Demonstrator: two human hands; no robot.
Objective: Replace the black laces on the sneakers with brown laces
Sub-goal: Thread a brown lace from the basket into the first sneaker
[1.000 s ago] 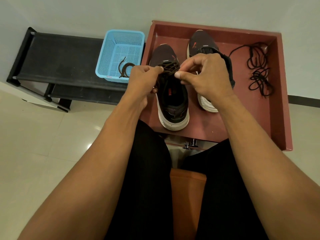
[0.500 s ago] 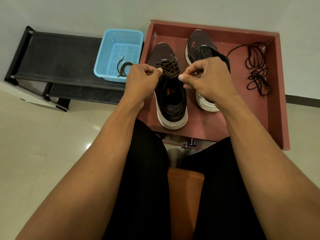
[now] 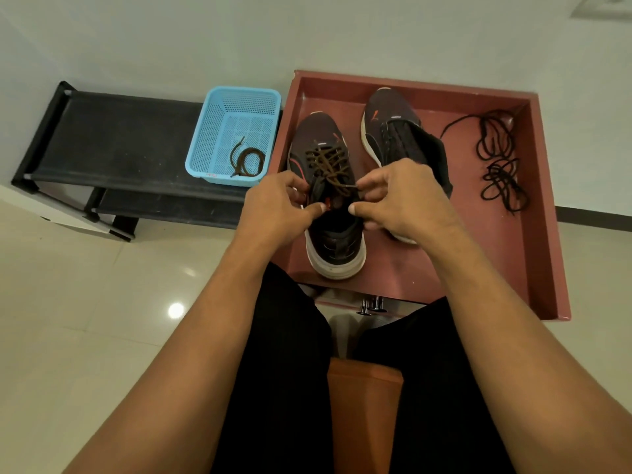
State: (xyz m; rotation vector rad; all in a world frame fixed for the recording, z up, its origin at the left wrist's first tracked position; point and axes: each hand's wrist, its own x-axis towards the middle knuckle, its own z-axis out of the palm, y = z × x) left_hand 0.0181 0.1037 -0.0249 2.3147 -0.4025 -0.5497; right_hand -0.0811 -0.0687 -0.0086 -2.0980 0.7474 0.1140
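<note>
Two dark sneakers stand in a red-brown tray point(image 3: 543, 234). The left sneaker point(image 3: 337, 241) is threaded with a brown lace point(image 3: 328, 162) across its eyelets. My left hand point(image 3: 277, 210) grips the lace end at the shoe's left side by the tongue. My right hand point(image 3: 403, 196) pinches the other brown lace end on the right side, fingers curled. The right sneaker point(image 3: 393, 128) has no lace and its tongue is folded out. Two removed black laces point(image 3: 499, 162) lie tangled at the tray's right. A second brown lace point(image 3: 248, 162) lies coiled in a blue basket point(image 3: 212, 138).
The basket stands on a low black shoe rack point(image 3: 113, 142) left of the tray, against a white wall. Glossy floor tiles point(image 3: 85, 319) spread to the left. My legs in black trousers and an orange stool seat point(image 3: 364, 405) fill the foreground.
Both hands have slid back toward me along the left sneaker, from the mid eyelets to the tongue top, drawing the brown lace ends with them. More of the laced section shows now.
</note>
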